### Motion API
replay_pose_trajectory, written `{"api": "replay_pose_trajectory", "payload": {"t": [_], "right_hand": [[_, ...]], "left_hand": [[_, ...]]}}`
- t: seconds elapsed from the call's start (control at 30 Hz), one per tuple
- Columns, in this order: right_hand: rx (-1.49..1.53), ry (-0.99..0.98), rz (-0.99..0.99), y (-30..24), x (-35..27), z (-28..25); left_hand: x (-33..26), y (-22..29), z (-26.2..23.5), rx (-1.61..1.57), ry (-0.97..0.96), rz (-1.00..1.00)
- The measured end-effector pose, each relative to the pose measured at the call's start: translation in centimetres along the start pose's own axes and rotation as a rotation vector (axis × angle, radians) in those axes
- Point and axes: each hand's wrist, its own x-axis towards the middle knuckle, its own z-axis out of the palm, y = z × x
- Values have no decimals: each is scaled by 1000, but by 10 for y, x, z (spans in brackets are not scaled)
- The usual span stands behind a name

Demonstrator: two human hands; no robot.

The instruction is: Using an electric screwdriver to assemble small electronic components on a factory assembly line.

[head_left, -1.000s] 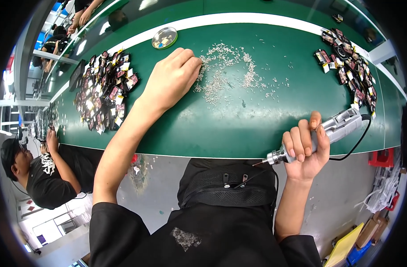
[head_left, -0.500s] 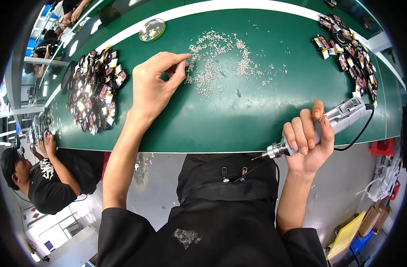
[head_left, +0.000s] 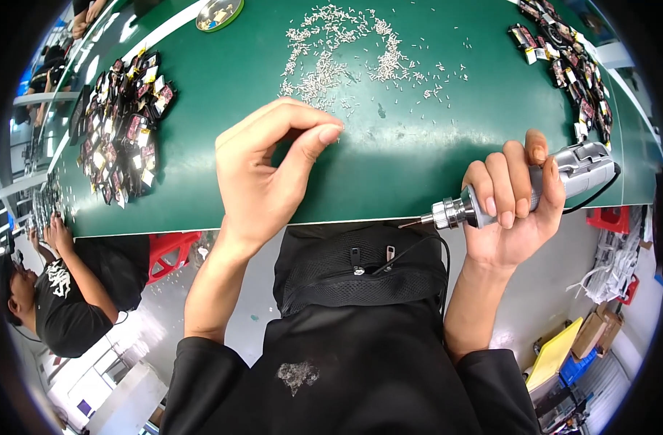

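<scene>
Near edge of the green tabletop [head_left: 418, 181] ran across mid-frame, bowed by the lens. Both hands sat right at that edge.

Left hand [head_left: 263, 177] hovered over the tabletop at about 9 o'clock from frame centre, thumb and forefinger tips pinched together. Too small to tell if a screw was between them. Bare green surface lay directly under and to 3 o'clock of it, up to the right hand.

Right hand [head_left: 513, 210] was off the edge at 3 o'clock, over the lap, fingers wrapped tight round an electric screwdriver [head_left: 534, 188]. Screwdriver: silver-grey body, knurled metal collar, thin bit pointing toward 9 o'clock, black cable leaving the back end toward 3 o'clock. It lay roughly level, bit tip just below the tabletop edge.

Loose screws [head_left: 339, 51] were scattered at 12 o'clock, small and silver, densest just above the left hand and thinning out toward 2 o'clock. Open green strip sat between that scatter and the near edge.

Pile of small dark parts [head_left: 125, 123] sat at 10 o'clock, well apart from the left hand. Second pile of similar parts [head_left: 563, 65] sat at 1–2 o'clock near the right edge, above the screwdriver. Round metal tin [head_left: 219, 13] sat at 11 o'clock by the far edge.

Another person [head_left: 56, 290] in a black shirt sat at 8 o'clock, hands on the tabletop's left end.
</scene>
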Motion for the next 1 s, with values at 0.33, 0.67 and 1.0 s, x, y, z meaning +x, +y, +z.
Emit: {"api": "replay_pose_trajectory", "payload": {"t": [0.33, 0.67, 1.0], "right_hand": [[-8, 103, 18, 1, -5, -4], [0, 106, 19, 2, -5, -5], [12, 107, 14, 1, -7, -5]], "left_hand": [[11, -11, -4, 437, 90, 95], [6, -18, -4, 252, 158, 39], [9, -16, -7, 261, 104, 35]]}}
